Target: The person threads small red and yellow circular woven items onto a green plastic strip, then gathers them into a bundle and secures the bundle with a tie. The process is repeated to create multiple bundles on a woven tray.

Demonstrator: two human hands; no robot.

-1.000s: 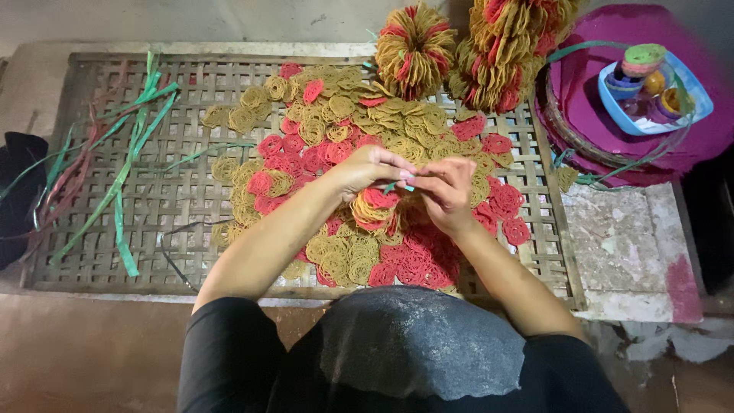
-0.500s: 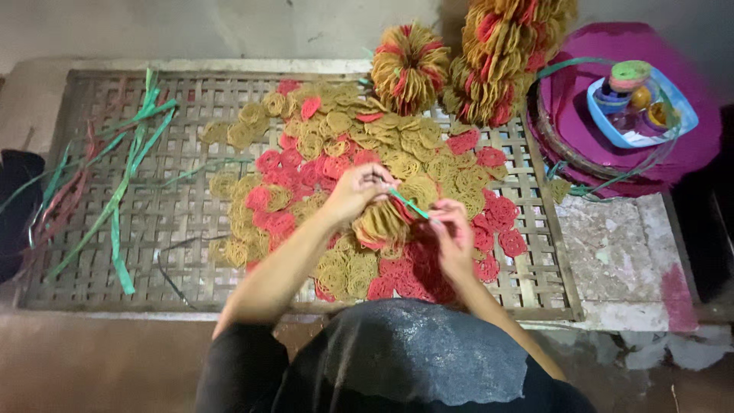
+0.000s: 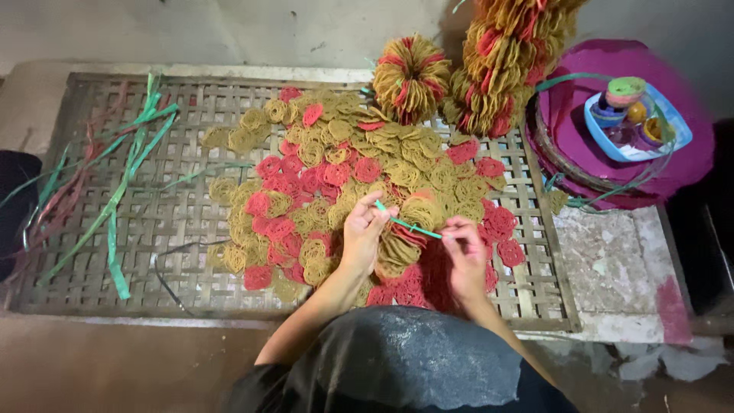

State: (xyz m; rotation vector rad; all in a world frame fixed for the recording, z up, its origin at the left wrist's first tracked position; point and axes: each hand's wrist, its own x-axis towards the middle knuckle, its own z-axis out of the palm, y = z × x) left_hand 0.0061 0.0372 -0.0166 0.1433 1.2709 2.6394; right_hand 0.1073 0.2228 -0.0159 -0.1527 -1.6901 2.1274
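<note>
While I look down from the head view, my left hand [image 3: 365, 229] and right hand [image 3: 462, 248] each pinch an end of a green strip [image 3: 407, 223] stretched between them. It crosses a small bundle of yellow and red discs [image 3: 401, 243] on the woven mat [image 3: 183, 229].

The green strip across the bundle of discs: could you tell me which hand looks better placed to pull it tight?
Probably the right hand: it pinches the green strip's free end, clear of the bundle, while the left hand holds the strip against the bundle.

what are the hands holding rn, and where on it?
Thin green plastic strip: left hand pinches one end, right hand the other, pulled taut over a stacked bunch of tan and red coiled discs.
</note>
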